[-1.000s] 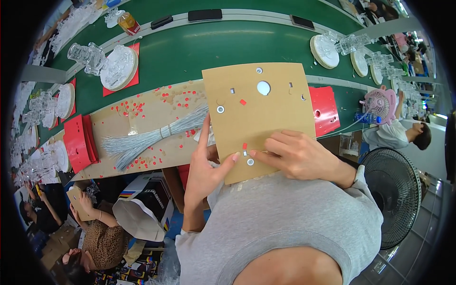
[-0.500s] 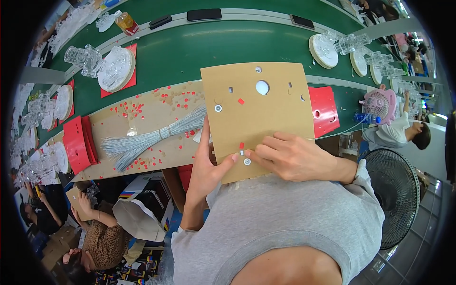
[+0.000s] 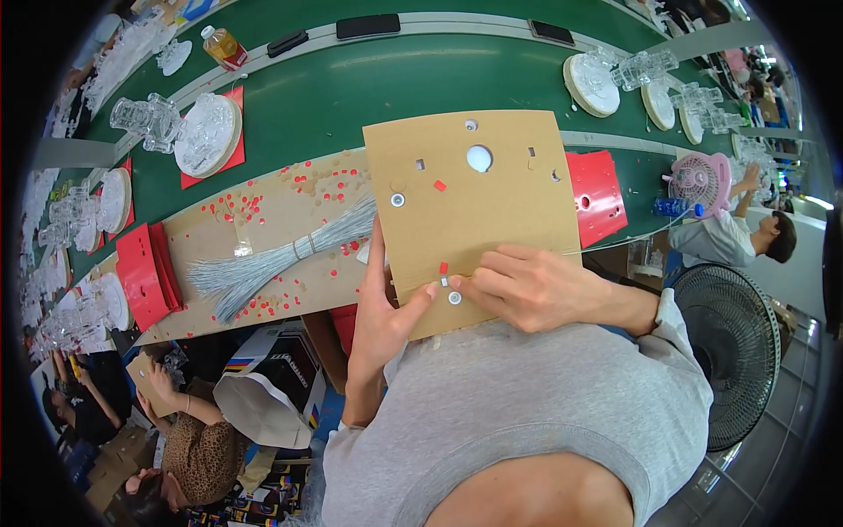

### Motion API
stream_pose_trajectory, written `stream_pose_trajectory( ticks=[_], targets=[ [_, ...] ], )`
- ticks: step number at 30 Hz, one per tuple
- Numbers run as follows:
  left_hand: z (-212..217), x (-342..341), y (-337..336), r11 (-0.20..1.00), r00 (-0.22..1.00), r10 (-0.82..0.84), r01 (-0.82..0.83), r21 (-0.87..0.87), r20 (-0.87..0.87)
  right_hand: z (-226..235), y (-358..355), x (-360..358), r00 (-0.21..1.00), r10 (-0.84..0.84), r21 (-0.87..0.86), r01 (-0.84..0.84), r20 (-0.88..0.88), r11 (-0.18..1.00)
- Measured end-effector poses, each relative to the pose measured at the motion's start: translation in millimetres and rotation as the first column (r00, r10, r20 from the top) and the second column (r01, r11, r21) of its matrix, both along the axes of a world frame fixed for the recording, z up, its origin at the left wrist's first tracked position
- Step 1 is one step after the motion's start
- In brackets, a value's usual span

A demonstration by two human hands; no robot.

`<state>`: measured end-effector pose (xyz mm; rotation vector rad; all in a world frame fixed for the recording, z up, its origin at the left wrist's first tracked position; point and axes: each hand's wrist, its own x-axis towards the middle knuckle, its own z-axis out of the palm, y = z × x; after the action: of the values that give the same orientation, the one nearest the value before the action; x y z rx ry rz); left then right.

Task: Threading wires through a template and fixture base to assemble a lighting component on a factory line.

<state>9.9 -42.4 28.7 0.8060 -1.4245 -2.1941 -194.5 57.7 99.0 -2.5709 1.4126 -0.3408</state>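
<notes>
The left hand (image 3: 379, 307) clamps the brown cardboard panel (image 3: 474, 206) at its lower edge, thumb on top. The right hand (image 3: 531, 285) fingers are pinched together on a small red piece (image 3: 443, 268) on it.

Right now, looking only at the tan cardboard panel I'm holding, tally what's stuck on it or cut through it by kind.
On the cardboard panel:
Red square tabs: 2
Small white ring grommets: 2
Large round hole: 1
Total: 5
Smaller cutouts are too small to count reliably.
</notes>
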Motion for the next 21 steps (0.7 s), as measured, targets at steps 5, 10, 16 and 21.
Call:
stream_pose_trajectory(
  ticks=[5,10,16,21],
  targets=[
    [4.8,-0.7,5.7,1.0,1.0,0.019,-0.019,0.004,0.01,2.8,3.4,2.5,1.0,-0.011,-0.035,0.011,0.009,0.999],
    [-0.4,0.7,6.1,0.999,0.999,0.032,-0.032,0.01,-0.019,3.2,0.7,5.5,0.996,-0.033,0.06,0.028,0.086,0.998],
    [6.7,0.9,9.3,0.999,1.0,0.028,-0.028,0.04,0.004,-2.2,4.0,0.2,0.993,-0.019,-0.058,0.026,0.118,0.998],
    [4.7,0.3,15.7,0.999,0.999,0.043,-0.043,0.002,0.002,-1.2,7.3,-3.3,0.995,-0.012,-0.087,0.02,0.101,0.996]
  ],
)
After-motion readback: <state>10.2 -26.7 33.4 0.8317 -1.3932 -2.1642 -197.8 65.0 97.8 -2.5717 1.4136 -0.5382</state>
